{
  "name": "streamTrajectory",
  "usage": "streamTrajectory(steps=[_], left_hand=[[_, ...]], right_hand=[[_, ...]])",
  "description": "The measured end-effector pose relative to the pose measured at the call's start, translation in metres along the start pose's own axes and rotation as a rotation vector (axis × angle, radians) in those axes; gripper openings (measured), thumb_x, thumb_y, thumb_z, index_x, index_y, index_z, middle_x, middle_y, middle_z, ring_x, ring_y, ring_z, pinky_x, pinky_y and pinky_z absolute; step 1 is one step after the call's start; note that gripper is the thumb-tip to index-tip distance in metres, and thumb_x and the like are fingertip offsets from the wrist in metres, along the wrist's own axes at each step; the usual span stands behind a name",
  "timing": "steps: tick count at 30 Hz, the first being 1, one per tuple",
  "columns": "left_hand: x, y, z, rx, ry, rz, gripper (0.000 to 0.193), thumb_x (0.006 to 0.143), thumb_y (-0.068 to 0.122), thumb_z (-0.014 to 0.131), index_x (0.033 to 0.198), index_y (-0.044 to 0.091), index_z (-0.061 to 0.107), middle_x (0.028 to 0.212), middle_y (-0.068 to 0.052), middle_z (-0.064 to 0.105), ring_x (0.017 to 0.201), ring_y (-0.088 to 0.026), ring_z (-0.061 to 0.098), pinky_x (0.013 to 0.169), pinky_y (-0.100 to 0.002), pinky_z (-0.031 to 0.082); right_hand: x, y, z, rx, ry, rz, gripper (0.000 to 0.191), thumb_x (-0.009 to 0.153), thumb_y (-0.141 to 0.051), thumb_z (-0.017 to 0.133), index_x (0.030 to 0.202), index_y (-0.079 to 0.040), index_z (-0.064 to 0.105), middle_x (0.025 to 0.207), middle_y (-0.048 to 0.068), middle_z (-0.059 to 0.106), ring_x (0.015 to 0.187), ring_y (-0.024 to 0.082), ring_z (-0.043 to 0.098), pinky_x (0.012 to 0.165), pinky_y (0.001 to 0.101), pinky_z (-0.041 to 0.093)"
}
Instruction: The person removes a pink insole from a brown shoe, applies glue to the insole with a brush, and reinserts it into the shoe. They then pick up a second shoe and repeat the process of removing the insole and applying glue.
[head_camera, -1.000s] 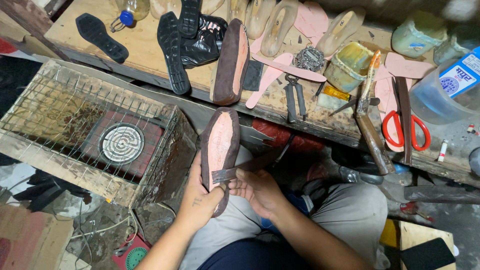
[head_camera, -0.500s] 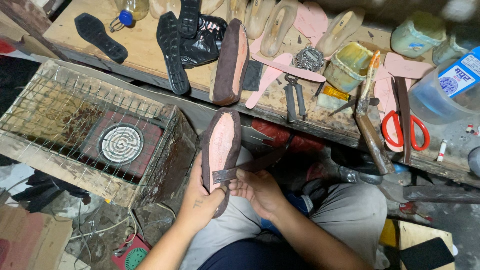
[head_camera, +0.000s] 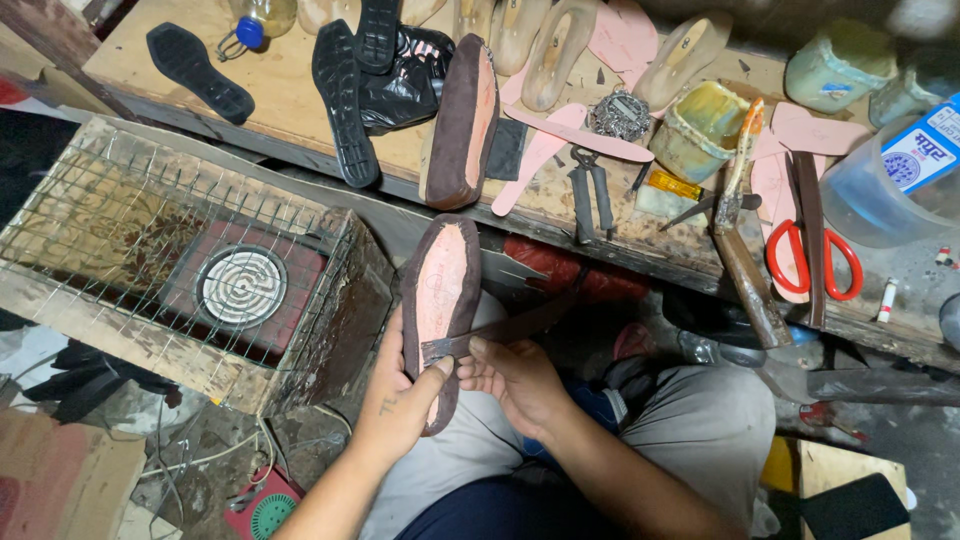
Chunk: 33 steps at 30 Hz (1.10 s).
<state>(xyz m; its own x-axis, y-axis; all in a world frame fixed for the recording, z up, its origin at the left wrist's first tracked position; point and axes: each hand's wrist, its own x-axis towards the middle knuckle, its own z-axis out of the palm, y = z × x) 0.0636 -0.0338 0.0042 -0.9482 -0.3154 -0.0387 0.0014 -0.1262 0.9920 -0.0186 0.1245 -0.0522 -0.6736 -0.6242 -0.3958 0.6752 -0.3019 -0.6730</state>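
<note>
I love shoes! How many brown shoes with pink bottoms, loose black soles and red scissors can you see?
Brown suede shoes with pink insoles: 2
Loose black rubber soles: 3
Red-handled scissors: 1
Total: 6

A worn wooden workbench (head_camera: 300, 110) runs across the top, its front edge scuffed and stained. Below its left end sits a wire-mesh crate (head_camera: 130, 250) around a coil heater (head_camera: 240, 287). Dim, littered floor (head_camera: 200, 450) underneath.

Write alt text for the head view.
A left hand holds a brown shoe upper, pink insole up, while the right hand presses a dark strip across it. Behind, a workbench carries soles, lasts and scissors.
</note>
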Motion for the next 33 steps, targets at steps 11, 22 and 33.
streamTrajectory(steps=[11, 22, 33], left_hand=[[0.003, -0.008, 0.0, -0.014, 0.028, -0.008, 0.068, 0.095, 0.005, 0.059, 0.157, -0.001, 0.031, 0.146, -0.015, 0.056, 0.132, -0.019, 0.054, 0.112, -0.033, 0.04], [0.004, -0.005, 0.001, -0.015, 0.038, -0.01, 0.068, 0.095, 0.005, 0.058, 0.157, 0.0, 0.031, 0.147, -0.014, 0.055, 0.133, -0.018, 0.053, 0.112, -0.032, 0.039], [0.02, -0.016, -0.013, -0.229, 0.072, -0.133, 0.062, 0.089, -0.001, 0.061, 0.149, -0.003, 0.043, 0.132, -0.014, 0.065, 0.118, -0.018, 0.063, 0.102, -0.033, 0.048]], right_hand=[[0.001, 0.002, -0.003, -0.016, 0.028, 0.004, 0.025, 0.092, -0.024, 0.073, 0.1, 0.0, 0.073, 0.087, 0.008, 0.074, 0.078, 0.016, 0.07, 0.073, 0.0332, 0.059], [0.001, 0.001, -0.002, -0.025, 0.029, -0.003, 0.025, 0.092, -0.023, 0.072, 0.1, 0.0, 0.074, 0.088, 0.008, 0.074, 0.079, 0.017, 0.071, 0.074, 0.0333, 0.059], [0.022, 0.008, -0.011, 0.043, 0.107, -0.078, 0.029, 0.096, -0.022, 0.072, 0.115, -0.001, 0.07, 0.096, 0.005, 0.071, 0.08, 0.012, 0.069, 0.066, 0.031, 0.055]])
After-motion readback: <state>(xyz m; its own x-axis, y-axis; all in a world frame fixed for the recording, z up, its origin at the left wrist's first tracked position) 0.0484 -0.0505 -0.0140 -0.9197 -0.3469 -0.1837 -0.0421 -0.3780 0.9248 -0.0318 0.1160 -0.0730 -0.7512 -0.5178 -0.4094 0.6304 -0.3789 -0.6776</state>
